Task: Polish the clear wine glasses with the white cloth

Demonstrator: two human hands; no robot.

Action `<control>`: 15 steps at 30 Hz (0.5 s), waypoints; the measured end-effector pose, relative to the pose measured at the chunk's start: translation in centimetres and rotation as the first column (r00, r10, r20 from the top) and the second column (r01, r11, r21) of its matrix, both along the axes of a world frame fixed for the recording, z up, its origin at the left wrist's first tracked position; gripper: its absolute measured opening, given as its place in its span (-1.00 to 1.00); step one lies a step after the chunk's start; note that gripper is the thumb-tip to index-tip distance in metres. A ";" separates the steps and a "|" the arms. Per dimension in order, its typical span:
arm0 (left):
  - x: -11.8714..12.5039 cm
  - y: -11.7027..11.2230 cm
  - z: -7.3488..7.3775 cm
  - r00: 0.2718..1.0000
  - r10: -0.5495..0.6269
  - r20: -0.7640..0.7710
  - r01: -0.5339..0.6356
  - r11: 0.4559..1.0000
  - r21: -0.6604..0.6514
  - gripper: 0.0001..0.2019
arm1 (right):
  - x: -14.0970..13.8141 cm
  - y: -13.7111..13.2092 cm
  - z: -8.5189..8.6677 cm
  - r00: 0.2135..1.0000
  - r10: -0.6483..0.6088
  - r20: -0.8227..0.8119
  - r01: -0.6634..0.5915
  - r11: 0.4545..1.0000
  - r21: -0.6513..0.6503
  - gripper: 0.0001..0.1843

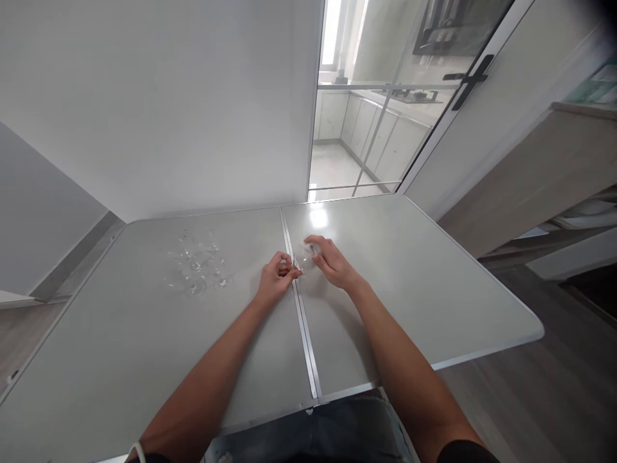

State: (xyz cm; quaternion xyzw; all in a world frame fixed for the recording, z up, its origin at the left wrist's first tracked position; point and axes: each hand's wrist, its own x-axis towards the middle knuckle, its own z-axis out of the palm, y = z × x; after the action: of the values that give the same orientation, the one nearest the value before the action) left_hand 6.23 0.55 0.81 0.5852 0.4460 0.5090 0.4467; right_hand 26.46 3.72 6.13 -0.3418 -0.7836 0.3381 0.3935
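Both my hands meet over the middle seam of a grey folding table (409,283). My left hand (276,278) is closed in a pinch on one end of a small clear piece (301,258). My right hand (330,260) curls its fingers round the other end of the same clear piece. What the piece is I cannot make out. To the left lies a loose group of several small clear pieces (197,267) on the table top, about a hand's width from my left hand.
A white wall panel (159,109) stands behind the table. A glass door (385,103) opens onto a kitchen at the back right. A wooden shelf unit (554,173) stands to the right. The table's near edge is at my lap.
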 end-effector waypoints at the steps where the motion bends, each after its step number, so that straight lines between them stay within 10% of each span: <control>1: 0.0 0.0 0.0 1.000 0.007 -0.007 -0.007 1.000 0.010 -0.70 | -0.2 0.0 0.0 1.000 -0.014 0.010 0.014 1.000 0.015 -0.40; 9: -0.1 -0.1 0.1 1.000 -0.022 0.009 0.022 1.000 0.022 -0.69 | 0.0 -0.4 0.9 0.941 -0.009 -0.338 -0.084 0.962 -0.260 -0.38; 15: -0.1 0.0 -0.2 0.996 -0.052 0.068 0.056 0.997 -0.061 -0.66 | 0.6 -0.3 0.9 0.984 0.043 -0.172 -0.076 0.979 -0.191 -0.49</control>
State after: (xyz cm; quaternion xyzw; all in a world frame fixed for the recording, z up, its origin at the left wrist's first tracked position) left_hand 6.12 0.58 0.61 0.5657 0.4306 0.5016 0.4930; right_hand 27.03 3.41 7.04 -0.3258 -0.7204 0.4533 0.4116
